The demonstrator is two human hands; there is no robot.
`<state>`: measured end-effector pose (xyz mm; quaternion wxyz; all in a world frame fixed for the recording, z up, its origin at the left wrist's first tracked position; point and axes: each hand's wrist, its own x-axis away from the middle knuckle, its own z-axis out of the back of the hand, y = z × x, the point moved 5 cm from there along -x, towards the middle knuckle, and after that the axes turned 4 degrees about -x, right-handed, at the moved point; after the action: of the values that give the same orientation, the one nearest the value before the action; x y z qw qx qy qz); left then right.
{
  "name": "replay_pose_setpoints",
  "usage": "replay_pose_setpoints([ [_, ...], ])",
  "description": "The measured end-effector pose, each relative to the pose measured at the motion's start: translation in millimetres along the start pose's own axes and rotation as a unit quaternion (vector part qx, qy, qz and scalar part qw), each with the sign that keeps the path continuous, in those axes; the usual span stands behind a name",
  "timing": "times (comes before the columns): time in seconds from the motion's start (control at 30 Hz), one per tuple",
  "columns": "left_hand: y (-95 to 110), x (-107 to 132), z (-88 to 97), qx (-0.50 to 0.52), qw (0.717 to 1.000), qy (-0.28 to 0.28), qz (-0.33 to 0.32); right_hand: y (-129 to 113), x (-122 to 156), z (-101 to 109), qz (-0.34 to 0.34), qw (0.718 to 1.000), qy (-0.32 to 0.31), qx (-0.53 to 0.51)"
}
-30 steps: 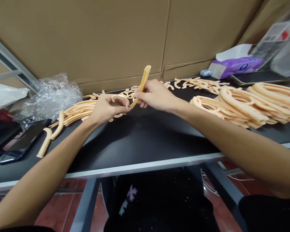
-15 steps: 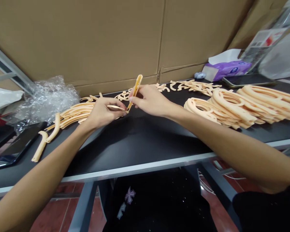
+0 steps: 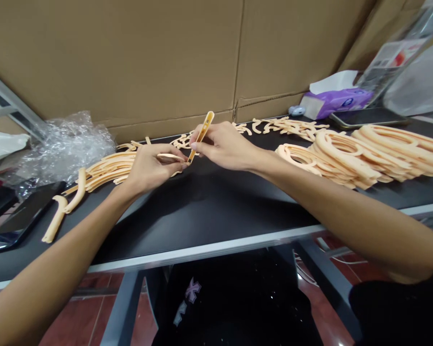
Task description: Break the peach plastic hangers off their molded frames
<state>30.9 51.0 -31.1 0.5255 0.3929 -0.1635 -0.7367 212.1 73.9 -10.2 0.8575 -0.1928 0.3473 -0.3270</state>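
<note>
My left hand (image 3: 149, 166) is closed, thumb and fingers pinching a thin curved cream plastic piece (image 3: 170, 156). My right hand (image 3: 229, 146) grips a long cream plastic strip (image 3: 205, 126), tilted up, its hollow amber-looking side towards me. The strip's lower end meets the left fingertips, where the two pieces come together; the fingers partly hide that spot. Beside the left hand lies a stack of curved cream strips (image 3: 110, 168). Two loose curved pieces (image 3: 56, 218) rest further left, their ends touching.
Stacked looped cream parts (image 3: 346, 158) fill the right of the black table (image 3: 202, 206). Small cream pieces (image 3: 292, 127) lie along the back by the cardboard (image 3: 166, 62). Bubble wrap (image 3: 79, 142) and a dark phone (image 3: 25, 216) are left; purple tissues (image 3: 339, 102) and another phone (image 3: 370, 117) back right.
The strip in my right hand has turned slightly, showing more of its hollow side. Both hands stay almost in place, and the whole view has shifted a little.
</note>
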Motion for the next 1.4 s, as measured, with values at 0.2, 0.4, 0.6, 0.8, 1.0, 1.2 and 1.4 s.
replay_pose_setpoints([
  [0.2, 3, 2, 1.6, 0.007, 1.0, 0.015, 0.005, 3, -1, -2, 0.008, 1.0, 0.012, -0.027],
  [0.4, 4, 5, 3.5, -0.008, 0.998, 0.056, 0.005, 5, -1, -2, -0.019, 0.999, 0.035, -0.032],
  [0.6, 6, 3, 8.0, 0.003, 0.999, 0.051, -0.015, 6, 0, -6, -0.046, 0.996, 0.054, -0.05],
  [0.8, 10, -2, 4.6, 0.008, 1.0, -0.002, -0.005, 22, -5, -20, -0.092, 0.977, 0.056, -0.181],
  [1.0, 16, 3, -3.3, 0.102, 0.995, -0.002, 0.007, 29, -5, -22, -0.226, 0.903, 0.104, -0.351],
  [1.2, 24, 4, -6.2, 0.088, 0.994, -0.027, -0.051, 21, -3, -26, -0.249, 0.878, 0.054, -0.405],
  [1.4, 26, 3, -1.5, -0.038, 0.986, -0.017, -0.161, 15, -1, -33, -0.268, 0.846, -0.004, -0.461],
])
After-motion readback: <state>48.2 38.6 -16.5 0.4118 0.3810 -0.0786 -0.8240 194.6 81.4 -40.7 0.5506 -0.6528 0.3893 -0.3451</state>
